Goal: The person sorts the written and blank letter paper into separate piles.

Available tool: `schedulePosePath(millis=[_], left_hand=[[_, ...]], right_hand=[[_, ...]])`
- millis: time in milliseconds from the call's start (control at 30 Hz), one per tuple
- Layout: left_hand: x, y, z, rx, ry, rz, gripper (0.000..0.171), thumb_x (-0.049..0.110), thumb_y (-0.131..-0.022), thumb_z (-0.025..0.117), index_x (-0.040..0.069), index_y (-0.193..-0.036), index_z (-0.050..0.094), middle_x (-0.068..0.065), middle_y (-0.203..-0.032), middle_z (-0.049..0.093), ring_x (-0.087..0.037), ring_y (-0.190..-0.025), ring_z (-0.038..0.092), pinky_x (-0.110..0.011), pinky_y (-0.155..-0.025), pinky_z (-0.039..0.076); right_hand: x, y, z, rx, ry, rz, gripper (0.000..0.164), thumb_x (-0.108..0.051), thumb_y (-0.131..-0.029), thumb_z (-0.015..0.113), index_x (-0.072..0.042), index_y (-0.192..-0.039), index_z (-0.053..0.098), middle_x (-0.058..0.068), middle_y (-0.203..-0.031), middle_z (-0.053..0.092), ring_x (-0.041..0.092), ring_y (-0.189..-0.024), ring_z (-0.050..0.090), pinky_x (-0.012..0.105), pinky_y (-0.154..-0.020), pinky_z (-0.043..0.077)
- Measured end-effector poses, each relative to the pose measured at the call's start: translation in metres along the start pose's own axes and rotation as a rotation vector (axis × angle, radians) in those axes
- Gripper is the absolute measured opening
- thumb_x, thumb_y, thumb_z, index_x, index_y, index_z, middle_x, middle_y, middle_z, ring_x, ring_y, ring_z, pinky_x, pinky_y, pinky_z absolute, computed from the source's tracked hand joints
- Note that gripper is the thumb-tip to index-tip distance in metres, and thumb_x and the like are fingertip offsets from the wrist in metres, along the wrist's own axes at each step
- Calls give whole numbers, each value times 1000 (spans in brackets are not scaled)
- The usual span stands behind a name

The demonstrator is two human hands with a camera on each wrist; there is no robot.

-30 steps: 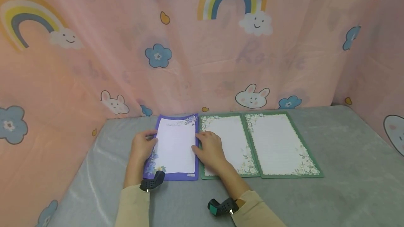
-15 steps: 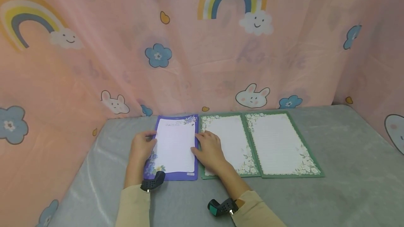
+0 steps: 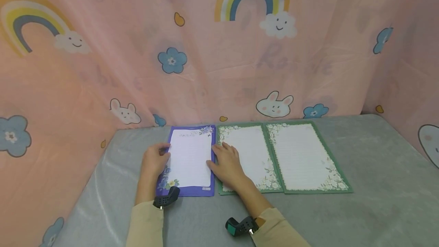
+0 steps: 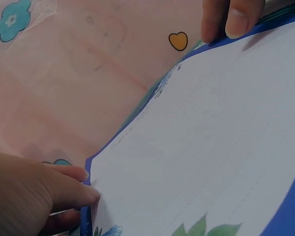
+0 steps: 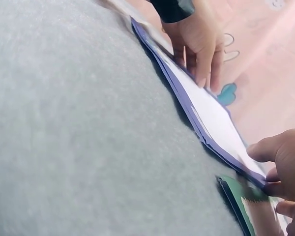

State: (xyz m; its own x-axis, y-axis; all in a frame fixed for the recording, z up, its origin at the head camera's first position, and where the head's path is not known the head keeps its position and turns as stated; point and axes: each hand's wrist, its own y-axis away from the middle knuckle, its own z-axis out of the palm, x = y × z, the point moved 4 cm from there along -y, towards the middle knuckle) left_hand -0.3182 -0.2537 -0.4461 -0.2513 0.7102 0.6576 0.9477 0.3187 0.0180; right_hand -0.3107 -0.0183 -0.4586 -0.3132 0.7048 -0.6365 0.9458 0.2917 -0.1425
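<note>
A stack of purple-bordered letter paper with blue flowers lies on the grey cloth, left of the middle in the head view. My left hand holds its left edge between thumb and fingers. On the opposite edge, my right hand grips with the thumb over the page, as the right wrist view shows. The top sheet bows slightly in the left wrist view. Layered purple edges show in the right wrist view. My right forearm and hand cover part of the nearer green-bordered letter paper.
A second green-bordered letter paper with white flowers lies beside the first, to the right. Grey cloth covers the table. Behind it hangs a pink curtain printed with rainbows and rabbits.
The purple letter paper's bowed top edge has flattened a little, and its lower right corner has shifted slightly left. My right thumb has moved slightly left; both hands stay at the edges.
</note>
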Motion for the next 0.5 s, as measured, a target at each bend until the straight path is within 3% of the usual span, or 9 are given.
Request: schedulePosePath(millis=[233, 500], left_hand=[[0, 1, -1, 8, 18, -7, 38, 9, -97, 59, 4, -134, 63, -23, -128, 66, -36, -110, 63, -52, -99, 51], [2, 1, -3, 44, 65, -30, 36, 10, -97, 57, 1, -132, 63, -23, -133, 66, -39, -125, 61, -52, -108, 47]], right_hand=[[-4, 1, -1, 21, 6, 25, 55, -28, -94, 67, 2, -139, 57, 20, -145, 57, 43, -147, 38, 62, -121, 21], [-7, 2, 0, 15, 30, 42, 51, -29, -94, 67, -1, -136, 61, 21, -146, 57, 42, -146, 40, 62, -121, 22]])
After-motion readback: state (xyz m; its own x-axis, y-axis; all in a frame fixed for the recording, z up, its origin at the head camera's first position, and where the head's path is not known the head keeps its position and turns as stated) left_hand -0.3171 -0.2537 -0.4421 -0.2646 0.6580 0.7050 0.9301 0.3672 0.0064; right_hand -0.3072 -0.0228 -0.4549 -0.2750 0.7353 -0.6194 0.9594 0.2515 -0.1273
